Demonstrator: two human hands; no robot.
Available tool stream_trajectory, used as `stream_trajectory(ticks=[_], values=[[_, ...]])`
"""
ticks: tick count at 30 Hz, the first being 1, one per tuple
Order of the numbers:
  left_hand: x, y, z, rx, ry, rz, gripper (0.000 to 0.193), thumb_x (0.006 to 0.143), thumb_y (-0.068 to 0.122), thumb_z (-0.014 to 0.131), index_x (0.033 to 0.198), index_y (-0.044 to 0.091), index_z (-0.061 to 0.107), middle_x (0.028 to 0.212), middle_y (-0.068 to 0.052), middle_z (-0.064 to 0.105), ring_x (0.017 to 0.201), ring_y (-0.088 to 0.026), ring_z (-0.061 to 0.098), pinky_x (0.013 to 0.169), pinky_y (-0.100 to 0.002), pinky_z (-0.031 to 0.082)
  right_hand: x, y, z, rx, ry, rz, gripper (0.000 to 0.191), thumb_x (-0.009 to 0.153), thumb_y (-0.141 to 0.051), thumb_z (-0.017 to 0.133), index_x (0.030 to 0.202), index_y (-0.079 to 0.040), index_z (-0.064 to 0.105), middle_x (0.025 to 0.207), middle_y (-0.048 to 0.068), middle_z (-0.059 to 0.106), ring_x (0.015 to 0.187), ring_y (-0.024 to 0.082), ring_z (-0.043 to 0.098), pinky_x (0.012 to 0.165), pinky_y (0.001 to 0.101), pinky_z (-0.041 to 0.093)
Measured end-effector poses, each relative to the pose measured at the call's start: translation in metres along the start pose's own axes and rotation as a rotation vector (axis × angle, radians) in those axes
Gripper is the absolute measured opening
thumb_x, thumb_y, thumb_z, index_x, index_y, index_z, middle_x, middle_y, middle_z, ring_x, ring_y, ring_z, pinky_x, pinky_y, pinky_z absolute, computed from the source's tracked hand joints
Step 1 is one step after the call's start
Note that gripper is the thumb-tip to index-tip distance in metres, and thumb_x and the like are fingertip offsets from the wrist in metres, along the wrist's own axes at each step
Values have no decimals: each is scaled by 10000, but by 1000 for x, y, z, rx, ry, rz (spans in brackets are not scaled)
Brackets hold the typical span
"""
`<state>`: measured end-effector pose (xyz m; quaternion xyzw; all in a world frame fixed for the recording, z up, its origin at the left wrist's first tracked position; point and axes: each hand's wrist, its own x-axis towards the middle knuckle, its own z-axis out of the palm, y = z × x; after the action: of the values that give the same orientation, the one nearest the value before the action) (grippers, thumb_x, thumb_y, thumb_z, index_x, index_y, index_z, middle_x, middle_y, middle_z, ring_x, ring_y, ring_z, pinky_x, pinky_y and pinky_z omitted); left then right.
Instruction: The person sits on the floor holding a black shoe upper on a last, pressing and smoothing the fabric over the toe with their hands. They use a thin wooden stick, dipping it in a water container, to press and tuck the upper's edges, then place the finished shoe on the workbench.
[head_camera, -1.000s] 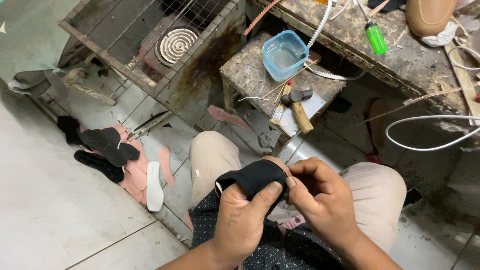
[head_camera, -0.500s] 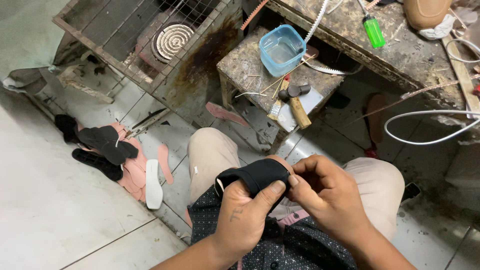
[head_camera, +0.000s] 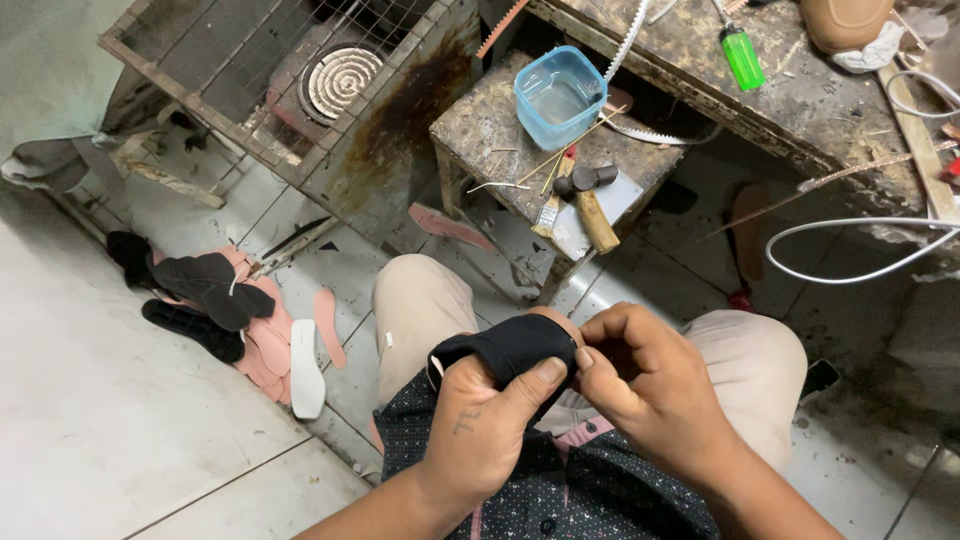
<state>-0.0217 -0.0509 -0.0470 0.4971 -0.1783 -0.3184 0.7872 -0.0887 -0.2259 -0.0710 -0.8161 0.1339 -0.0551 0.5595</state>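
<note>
Black curved fabric shoe piece (head_camera: 512, 350) sat over the person's lap in the head view, clamped in the left hand (head_camera: 480, 440) with the thumb pressed across its top. The right hand (head_camera: 650, 385) pinched its right edge with narrowed fingertips. That edge grip looked slight, so a tug could have pulled the piece free or creased it. A wooden-handled hammer (head_camera: 590, 200) lay on the small stained counter (head_camera: 480, 135) beyond the hands.

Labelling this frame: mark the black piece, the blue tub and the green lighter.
black piece (head_camera: 515, 345), head view, on its top face between the thumbs
blue tub (head_camera: 560, 95), head view, on its clear inside bottom
green lighter (head_camera: 743, 58), head view, mid-body
</note>
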Motion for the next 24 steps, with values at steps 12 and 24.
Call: stream_trajectory(ticks=[12, 24], values=[[7, 7, -1, -57, 59, 4, 109, 1043, 47, 546, 1051, -19, 633, 995, -7, 608, 914, -92, 560, 848, -263, 490, -6, -7, -3, 49, 47, -210, 261, 851, -8, 662, 1111, -9, 653, 1066, 94, 686, 912, 157, 735, 793, 258, 603], [15, -7, -6, 20, 137, 51, 120, 1079, 91, 560, 1077, -1, 637, 862, 56, 535, 764, -34, 441, 674, -218, 388, 8, -2, 24, -76, 186, -383, 334, 840, 56, 747, 1160, -28, 705, 1173, 117, 625, 1028, 201, 696, 867, 292, 578]])
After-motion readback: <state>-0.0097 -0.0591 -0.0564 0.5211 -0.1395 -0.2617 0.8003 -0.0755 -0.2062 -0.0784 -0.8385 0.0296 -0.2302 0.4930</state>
